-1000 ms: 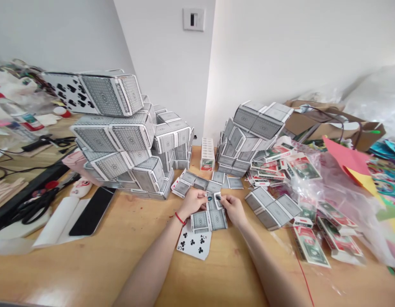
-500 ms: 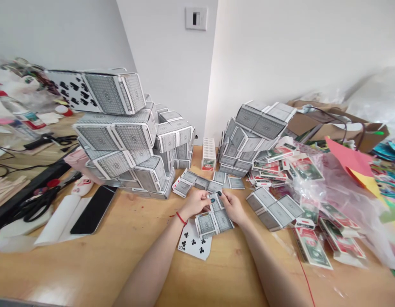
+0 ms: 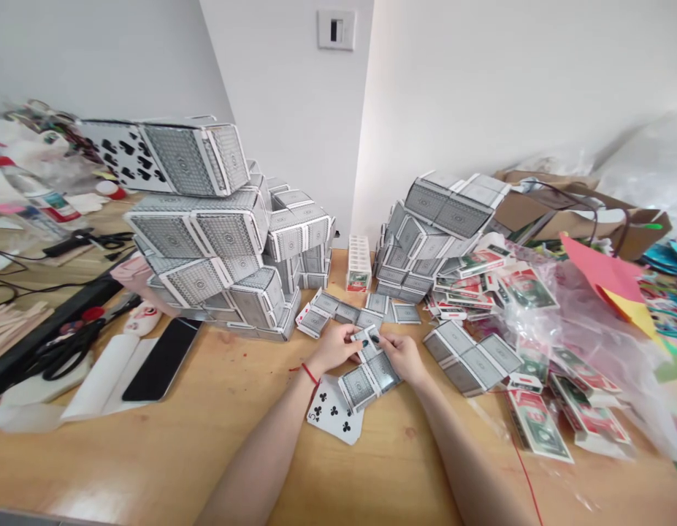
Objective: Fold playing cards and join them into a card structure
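Between my hands is a small structure of folded playing cards (image 3: 365,381), grey patterned backs outward. My left hand (image 3: 334,348) pinches its far end from the left, thumb on top. From the right, my right hand (image 3: 402,355) grips the same far end, thumb also on top; the fingers beneath are hidden. The near end of the structure overlaps a face-up five of clubs (image 3: 332,420) on the table. Just beyond my hands lie several joined folded-card pieces (image 3: 346,313). To the right rests another folded-card block (image 3: 472,358).
Tall stacks of folded-card blocks stand at left (image 3: 207,234) and right (image 3: 426,226), with upright card boxes (image 3: 358,267) between them. A black phone (image 3: 161,361) and scissors (image 3: 78,347) lie left. Loose card boxes (image 3: 538,424), plastic wrap and a cardboard box (image 3: 584,201) crowd the right side.
The folded-card structure has turned slightly in my hands and its near end is tilted a little more. Both hands keep their hold, with small shifts of the fingers.
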A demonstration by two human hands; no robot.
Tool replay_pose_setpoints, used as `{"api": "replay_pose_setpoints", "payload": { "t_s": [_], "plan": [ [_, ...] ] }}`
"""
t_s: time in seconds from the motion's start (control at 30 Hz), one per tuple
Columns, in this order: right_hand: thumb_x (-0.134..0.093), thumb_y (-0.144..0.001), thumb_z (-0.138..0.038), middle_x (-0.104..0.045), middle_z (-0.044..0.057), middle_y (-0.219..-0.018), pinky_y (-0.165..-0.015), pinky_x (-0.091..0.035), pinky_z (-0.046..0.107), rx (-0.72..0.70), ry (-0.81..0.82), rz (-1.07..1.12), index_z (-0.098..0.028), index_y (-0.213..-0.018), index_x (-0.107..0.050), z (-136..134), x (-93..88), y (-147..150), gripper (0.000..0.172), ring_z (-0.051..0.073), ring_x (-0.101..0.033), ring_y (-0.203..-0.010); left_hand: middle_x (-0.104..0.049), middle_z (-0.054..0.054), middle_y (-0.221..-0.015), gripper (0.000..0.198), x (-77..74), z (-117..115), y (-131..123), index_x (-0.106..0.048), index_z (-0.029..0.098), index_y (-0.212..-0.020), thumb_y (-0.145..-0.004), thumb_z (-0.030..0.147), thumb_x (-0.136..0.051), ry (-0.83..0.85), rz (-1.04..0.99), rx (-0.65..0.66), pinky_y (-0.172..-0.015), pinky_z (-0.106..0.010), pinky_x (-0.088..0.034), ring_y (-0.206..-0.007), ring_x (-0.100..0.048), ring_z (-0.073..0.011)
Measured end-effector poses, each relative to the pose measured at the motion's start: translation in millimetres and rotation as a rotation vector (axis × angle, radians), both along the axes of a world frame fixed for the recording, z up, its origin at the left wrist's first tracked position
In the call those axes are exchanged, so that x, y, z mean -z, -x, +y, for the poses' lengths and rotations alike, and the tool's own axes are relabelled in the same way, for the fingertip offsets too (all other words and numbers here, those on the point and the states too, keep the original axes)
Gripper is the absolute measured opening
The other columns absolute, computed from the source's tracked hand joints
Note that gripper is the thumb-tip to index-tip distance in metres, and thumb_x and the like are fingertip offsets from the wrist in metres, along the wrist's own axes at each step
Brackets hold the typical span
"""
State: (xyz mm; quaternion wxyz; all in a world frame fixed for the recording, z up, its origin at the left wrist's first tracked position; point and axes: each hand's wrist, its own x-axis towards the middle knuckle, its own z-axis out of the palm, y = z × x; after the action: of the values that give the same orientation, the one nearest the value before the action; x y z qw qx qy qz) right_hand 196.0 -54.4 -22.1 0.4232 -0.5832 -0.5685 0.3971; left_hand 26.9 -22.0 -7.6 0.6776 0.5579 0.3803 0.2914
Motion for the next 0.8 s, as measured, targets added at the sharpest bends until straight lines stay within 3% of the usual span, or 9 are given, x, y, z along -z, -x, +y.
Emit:
{"api": "replay_pose_setpoints", "payload": {
  "t_s": [0.17, 0.33, 0.4, 0.53, 0.6, 0.67, 0.73, 0.8],
  "plan": [
    [-0.054, -0.07, -0.046, -0.043, -0.003, -0.044, -0.041, -0.025, 0.021, -0.012, 0.063, 0.14, -0.016, -0.05, -0.051, -2, -0.3, -1, 0.036, 0.009, -0.036, -0.042, -0.06, 0.0, -0.07, 0.023, -3.7, -1, -3, -0.06, 0.014, -0.082, -0.067, 0.03, -0.06, -0.104, 0.038, -0.032, -0.05, -0.02, -0.042, -0.054, -0.055, -0.0103],
    [-0.043, -0.075, -0.052, -0.055, 0.001, -0.052, -0.041, -0.034, 0.023, 0.11, 0.059, 0.405, -0.016, -0.068, -0.059, -5, 0.8, -7, 0.04, 0.013, -0.046, -0.044, -0.06, 0.0, -0.078, 0.028, -3.4, 2, -3, -0.055, 0.015, -0.087, -0.063, 0.027, -0.064, 0.088, -0.271, -0.202, -0.061, -0.021, -0.044, -0.066, -0.056, -0.0109],
    [-0.045, -0.075, -0.048, -0.057, 0.001, -0.051, -0.041, -0.035, 0.023, 0.069, 0.041, 0.314, -0.016, -0.071, -0.06, -8, 2.1, -5, 0.036, 0.013, -0.047, -0.043, -0.059, 0.002, -0.081, 0.033, -4.3, 3, 0, -0.051, 0.019, -0.091, -0.061, 0.022, -0.066, 0.176, -0.421, -0.256, -0.062, -0.022, -0.045, -0.067, -0.056, -0.0098],
    [-0.055, -0.07, -0.038, -0.064, 0.005, -0.063, -0.051, -0.041, 0.026, -0.098, -0.134, -0.129, -0.016, -0.065, -0.062, -20, 3.4, 9, 0.024, 0.017, -0.054, -0.055, -0.058, 0.004, -0.089, 0.053, -7.5, 7, 5, -0.045, 0.029, -0.104, -0.059, 0.012, -0.066, 0.215, -0.594, -0.316, -0.062, -0.021, -0.046, -0.07, -0.056, -0.0087],
    [-0.05, -0.075, -0.039, -0.061, 0.005, -0.058, -0.052, -0.039, 0.026, -0.107, -0.17, -0.325, -0.016, -0.063, -0.062, -29, 0.7, 19, 0.028, 0.015, -0.051, -0.051, -0.058, 0.003, -0.092, 0.051, -7.9, 9, 5, -0.046, 0.027, -0.103, -0.059, 0.012, -0.066, 0.213, -0.6, -0.342, -0.061, -0.02, -0.046, -0.071, -0.056, -0.009],
    [-0.054, -0.073, -0.045, -0.062, 0.005, -0.066, -0.056, -0.04, 0.027, -0.251, -0.177, -0.391, -0.017, -0.074, -0.063, -38, -5.4, 28, 0.029, 0.016, -0.053, -0.058, -0.058, 0.002, -0.092, 0.044, -6.7, 11, 3, -0.048, 0.023, -0.097, -0.059, 0.013, -0.066, 0.218, -0.572, -0.388, -0.06, -0.02, -0.046, -0.071, -0.056, -0.0095],
    [-0.066, -0.057, -0.052, -0.062, 0.007, -0.085, -0.069, -0.04, 0.03, -0.401, -0.237, -0.433, -0.02, -0.09, -0.062, -44, -13.3, 36, 0.046, 0.022, -0.053, -0.078, -0.058, 0.001, -0.09, 0.041, -4.1, 13, 1, -0.048, 0.022, -0.095, -0.059, 0.014, -0.067, 0.224, -0.539, -0.451, -0.057, -0.02, -0.046, -0.069, -0.056, -0.0096],
    [-0.071, -0.047, -0.055, -0.059, 0.006, -0.088, -0.072, -0.038, 0.033, -0.433, -0.249, -0.479, -0.021, -0.093, -0.06, -48, -19.9, 40, 0.058, 0.023, -0.049, -0.083, -0.058, 0.001, -0.087, 0.041, -1.1, 15, 0, -0.046, 0.022, -0.094, -0.059, 0.015, -0.066, 0.23, -0.519, -0.505, -0.055, -0.02, -0.046, -0.067, -0.056, -0.0095]
  ]
}}
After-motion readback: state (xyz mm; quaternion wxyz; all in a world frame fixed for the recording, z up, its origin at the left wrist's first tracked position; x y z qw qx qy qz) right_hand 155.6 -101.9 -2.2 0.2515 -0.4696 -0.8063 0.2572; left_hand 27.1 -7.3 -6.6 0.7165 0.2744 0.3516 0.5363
